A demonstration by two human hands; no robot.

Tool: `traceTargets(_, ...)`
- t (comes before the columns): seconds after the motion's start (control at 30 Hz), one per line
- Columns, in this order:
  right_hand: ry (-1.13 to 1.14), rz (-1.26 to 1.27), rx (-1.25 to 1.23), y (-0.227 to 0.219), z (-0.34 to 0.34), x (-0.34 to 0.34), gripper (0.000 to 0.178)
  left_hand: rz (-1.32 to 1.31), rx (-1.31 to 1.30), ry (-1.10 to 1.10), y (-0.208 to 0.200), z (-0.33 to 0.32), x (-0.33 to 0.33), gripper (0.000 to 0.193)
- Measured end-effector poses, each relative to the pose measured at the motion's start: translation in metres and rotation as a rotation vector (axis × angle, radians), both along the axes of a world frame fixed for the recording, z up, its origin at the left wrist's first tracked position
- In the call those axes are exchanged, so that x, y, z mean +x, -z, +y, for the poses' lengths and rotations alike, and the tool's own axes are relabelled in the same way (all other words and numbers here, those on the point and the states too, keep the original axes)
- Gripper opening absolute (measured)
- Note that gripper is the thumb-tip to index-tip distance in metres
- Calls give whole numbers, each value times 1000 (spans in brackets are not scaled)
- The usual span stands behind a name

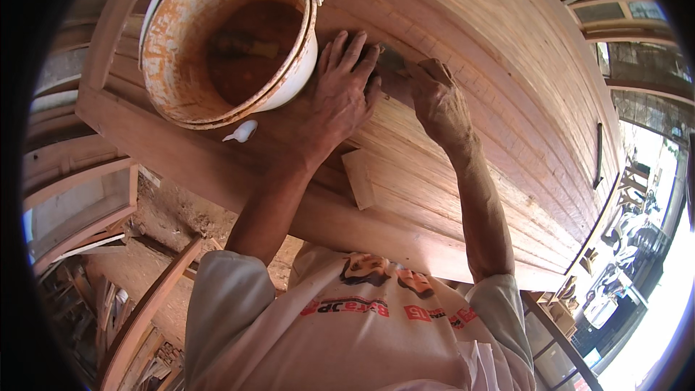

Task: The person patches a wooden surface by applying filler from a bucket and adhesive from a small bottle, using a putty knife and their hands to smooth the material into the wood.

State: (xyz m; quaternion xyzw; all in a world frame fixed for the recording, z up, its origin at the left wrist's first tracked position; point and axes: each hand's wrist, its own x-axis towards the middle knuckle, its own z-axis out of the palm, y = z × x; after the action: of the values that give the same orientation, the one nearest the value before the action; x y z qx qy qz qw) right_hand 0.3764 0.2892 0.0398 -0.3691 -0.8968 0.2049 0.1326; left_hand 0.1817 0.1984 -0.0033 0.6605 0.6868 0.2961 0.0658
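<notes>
Panel of grooved boards [420, 181]: spread across the middle of the frame, under both hands, with a plain rail along the lower side.
Left hand [342, 94]: palm down on the boards at upper centre, fingers spread, gripping nothing visible.
Right hand [440, 105]: fingers curled in, seemingly pinching a flat dark piece [393, 76] in the gap between the hands; too shadowed to identify, or to tell of any contact with the left fingertips.
Work on the boards: probably rubbing or scraping along a groove.
Next stroke: likely calling for a steady left palm, even right-hand pressure and a path along the grain.
Bucket [174, 58]: white, crusted orange inside, upper left, just beside the left hand; holding a brush-like shape [253, 47]; blocking travel leftward, liable to spill if knocked.
Loose bits: small white nozzle [242, 131] below the bucket; wood offcut [359, 179] near centre, in the way of any sweep downward.
Farther off: dark bar [599, 156] at right, on the panel; wooden frame [148, 311], lower left.
</notes>
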Motion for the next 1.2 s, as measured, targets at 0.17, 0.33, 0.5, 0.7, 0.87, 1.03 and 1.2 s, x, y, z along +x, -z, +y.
traceTargets(0.17,65,137,20,8,-2,13,33,-120,120,-20,6,8,3,53)
traceTargets(0.33,125,227,69,14,-12,47,32,-1,133,22,18,8,-8,51)
traceTargets(0.5,319,252,-17,2,-35,143,30,108,64,-1,15,10,-3,50)
traceTargets(0.7,492,188,-1,-4,-64,325,28,122,100,-77,10,3,22,45)
traceTargets(0.87,576,83,123,-8,-61,461,29,63,165,151,5,3,185,39)
traceTargets(1.03,565,46,167,-5,-36,532,28,-88,169,386,7,57,387,39)
traceTargets(1.2,476,18,172,1,-14,549,29,-208,182,441,11,106,495,35)
